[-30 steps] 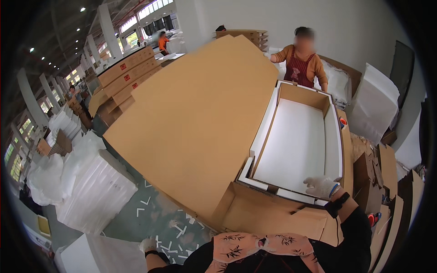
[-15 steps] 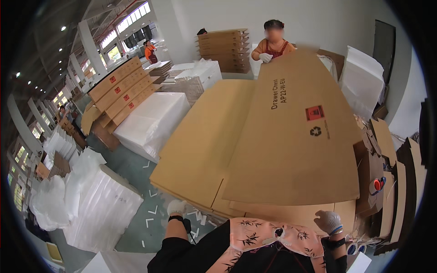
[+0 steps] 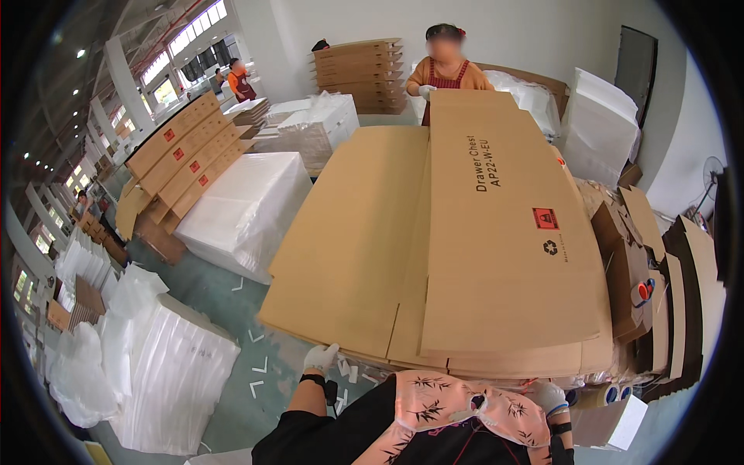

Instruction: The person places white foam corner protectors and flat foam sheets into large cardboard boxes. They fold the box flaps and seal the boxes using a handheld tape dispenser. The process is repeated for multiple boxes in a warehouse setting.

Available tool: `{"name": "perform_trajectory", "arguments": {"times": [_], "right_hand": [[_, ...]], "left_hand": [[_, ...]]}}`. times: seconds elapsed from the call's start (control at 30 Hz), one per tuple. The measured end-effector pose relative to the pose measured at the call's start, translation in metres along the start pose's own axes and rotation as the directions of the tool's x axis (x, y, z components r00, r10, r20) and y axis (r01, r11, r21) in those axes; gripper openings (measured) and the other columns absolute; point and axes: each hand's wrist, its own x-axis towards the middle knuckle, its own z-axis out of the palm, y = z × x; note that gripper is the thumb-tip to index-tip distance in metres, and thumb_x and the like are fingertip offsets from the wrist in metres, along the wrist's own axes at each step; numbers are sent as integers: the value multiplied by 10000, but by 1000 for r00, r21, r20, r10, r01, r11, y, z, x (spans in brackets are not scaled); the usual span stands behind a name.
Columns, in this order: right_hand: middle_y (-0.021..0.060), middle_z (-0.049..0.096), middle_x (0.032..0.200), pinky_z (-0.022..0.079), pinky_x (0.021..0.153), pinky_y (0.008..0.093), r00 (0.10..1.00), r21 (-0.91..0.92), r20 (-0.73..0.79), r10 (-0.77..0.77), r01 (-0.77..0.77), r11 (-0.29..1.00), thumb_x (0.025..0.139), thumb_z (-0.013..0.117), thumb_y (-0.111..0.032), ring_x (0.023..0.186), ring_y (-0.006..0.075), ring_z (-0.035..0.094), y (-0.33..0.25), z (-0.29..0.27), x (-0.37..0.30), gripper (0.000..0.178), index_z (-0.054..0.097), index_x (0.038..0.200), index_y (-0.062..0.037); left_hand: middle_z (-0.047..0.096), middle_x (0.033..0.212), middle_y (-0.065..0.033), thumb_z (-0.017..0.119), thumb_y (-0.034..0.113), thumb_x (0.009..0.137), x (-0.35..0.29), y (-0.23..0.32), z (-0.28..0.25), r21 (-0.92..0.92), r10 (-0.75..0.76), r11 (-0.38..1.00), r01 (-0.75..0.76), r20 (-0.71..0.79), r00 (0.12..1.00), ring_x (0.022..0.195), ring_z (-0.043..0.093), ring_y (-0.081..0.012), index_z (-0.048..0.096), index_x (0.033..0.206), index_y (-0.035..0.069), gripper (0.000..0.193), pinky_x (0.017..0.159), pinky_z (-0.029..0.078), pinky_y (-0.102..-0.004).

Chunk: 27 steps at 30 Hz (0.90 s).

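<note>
A large flat cardboard carton (image 3: 349, 232) lies across the work area in front of me. Its printed panel (image 3: 496, 271) is folded over the right part, with dark lettering, a red label and a recycling mark. At the near left edge, my gloved left hand (image 3: 320, 357) is closed on the carton's rim. My gloved right hand (image 3: 549, 397) is low beside the near right edge; its fingers are mostly hidden. Across from me, a co-worker (image 3: 446, 70) in a red apron has a gloved hand (image 3: 425, 91) at the panel's far edge.
Foam-wrapped stacks (image 3: 182, 372) and a white wrapped block (image 3: 244, 213) stand on the left. Folded cartons (image 3: 182, 155) are piled behind them. On the right, an open box (image 3: 624, 271) holds a tape roll (image 3: 641, 294). White scraps (image 3: 258, 364) litter the floor.
The printed panel has swung rightward and come down flatter. My right hand has dropped toward the near edge, and my left hand has come onto the carton's rim. The view has shifted slightly right.
</note>
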Motion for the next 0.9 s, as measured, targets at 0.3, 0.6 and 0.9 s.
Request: {"name": "perform_trajectory", "arguments": {"times": [0.3, 0.6, 0.9], "right_hand": [[189, 698, 945, 537, 822, 470, 985, -43, 112, 130, -125, 991, 732, 611, -357, 914, 379, 668, -53, 6, -11, 341, 723, 984, -157], [169, 707, 940, 541, 815, 464, 994, -94, 100, -52, 61, 994, 796, 624, -400, 912, 357, 676, -119, -7, 44, 375, 708, 1035, -124], [141, 690, 885, 549, 731, 454, 852, -124, 22, -523, 522, 844, 814, 620, -309, 834, 332, 673, -220, 12, 121, 295, 670, 1025, -109]], "left_hand": [[700, 784, -116, 591, 456, 883, 23, -10, -13, 35, 63, 997, -74, 247, 967, 694, 673, -197, 694, 926, -55, 522, 661, 541, -330], [688, 768, -87, 558, 380, 921, 62, -83, 1, -139, 95, 989, -44, 392, 915, 699, 655, -181, 703, 917, 0, 407, 685, 532, -320], [719, 925, -79, 564, 181, 951, -55, 72, -100, -206, 530, 847, -489, 294, 795, 844, 674, -160, 714, 960, 8, 229, 768, 526, -289]]}}
